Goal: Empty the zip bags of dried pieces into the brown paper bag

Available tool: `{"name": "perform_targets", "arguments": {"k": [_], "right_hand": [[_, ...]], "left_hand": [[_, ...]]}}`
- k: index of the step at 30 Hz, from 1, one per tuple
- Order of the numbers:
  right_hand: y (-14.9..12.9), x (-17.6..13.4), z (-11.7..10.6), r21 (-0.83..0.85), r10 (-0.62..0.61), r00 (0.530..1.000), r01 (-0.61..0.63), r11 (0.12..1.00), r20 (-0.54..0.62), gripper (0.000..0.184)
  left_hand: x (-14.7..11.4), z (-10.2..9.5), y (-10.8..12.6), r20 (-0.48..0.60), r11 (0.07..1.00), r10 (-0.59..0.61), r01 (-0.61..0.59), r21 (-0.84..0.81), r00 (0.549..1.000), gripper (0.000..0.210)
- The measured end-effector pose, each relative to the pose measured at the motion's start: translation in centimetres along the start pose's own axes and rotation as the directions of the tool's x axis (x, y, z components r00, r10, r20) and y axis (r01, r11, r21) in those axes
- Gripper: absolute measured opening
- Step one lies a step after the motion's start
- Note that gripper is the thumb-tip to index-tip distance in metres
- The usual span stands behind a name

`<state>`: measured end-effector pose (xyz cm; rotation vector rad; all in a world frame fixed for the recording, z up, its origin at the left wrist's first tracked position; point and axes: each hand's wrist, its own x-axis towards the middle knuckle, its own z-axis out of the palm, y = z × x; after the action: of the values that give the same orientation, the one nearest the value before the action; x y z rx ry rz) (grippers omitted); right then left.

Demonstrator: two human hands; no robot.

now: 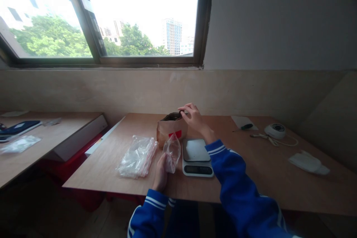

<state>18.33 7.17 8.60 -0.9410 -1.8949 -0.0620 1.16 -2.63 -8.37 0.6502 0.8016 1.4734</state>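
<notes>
My left hand (pixel 161 173) is closed round a clear plastic bag (pixel 173 150), which stands upright in front of the paper bag. Over the right rim of an open brown paper bag (pixel 164 131) with a red patch, my right hand (pixel 193 116) has its fingers pinched together. Something small and dark shows at those fingertips; I cannot make out what it is. A white kitchen scale (pixel 195 153) with a metal plate and dark display sits below my right forearm. Left of my left hand lies a stack of clear zip bags (pixel 136 157).
On the right of the table (pixel 251 182) are a screwdriver (pixel 246 127) on white paper, a round white device (pixel 275 131) with a cable, and a crumpled white plastic piece (pixel 309 163). Another table (pixel 41 156) stands at left, with red stools below. The wall and window close off the back.
</notes>
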Motion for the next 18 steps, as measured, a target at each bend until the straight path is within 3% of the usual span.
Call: {"name": "perform_targets", "arguments": {"k": [5,10,15,18], "right_hand": [[0.4,-0.5,-0.5,0.072,-0.019,0.999,0.017,0.997,0.031,0.017],[0.3,0.2,-1.4,0.188,0.061,0.998,-0.065,0.98,0.03,0.011],[0.1,0.7,-0.1,0.176,0.083,0.995,-0.073,0.982,-0.05,0.01],[0.1,0.5,0.8,0.141,0.029,0.999,-0.031,0.99,0.015,0.014]], "left_hand": [[0.0,0.0,0.0,0.045,0.996,-0.075,0.077,-0.054,0.996,0.031],[-0.4,0.4,0.6,0.049,0.996,-0.095,0.094,0.005,0.994,0.042],[-0.2,0.0,0.3,0.073,0.995,-0.078,0.074,0.063,0.994,0.049],[0.0,-0.3,0.0,0.1,0.995,-0.069,0.061,0.08,0.993,0.044]]}}
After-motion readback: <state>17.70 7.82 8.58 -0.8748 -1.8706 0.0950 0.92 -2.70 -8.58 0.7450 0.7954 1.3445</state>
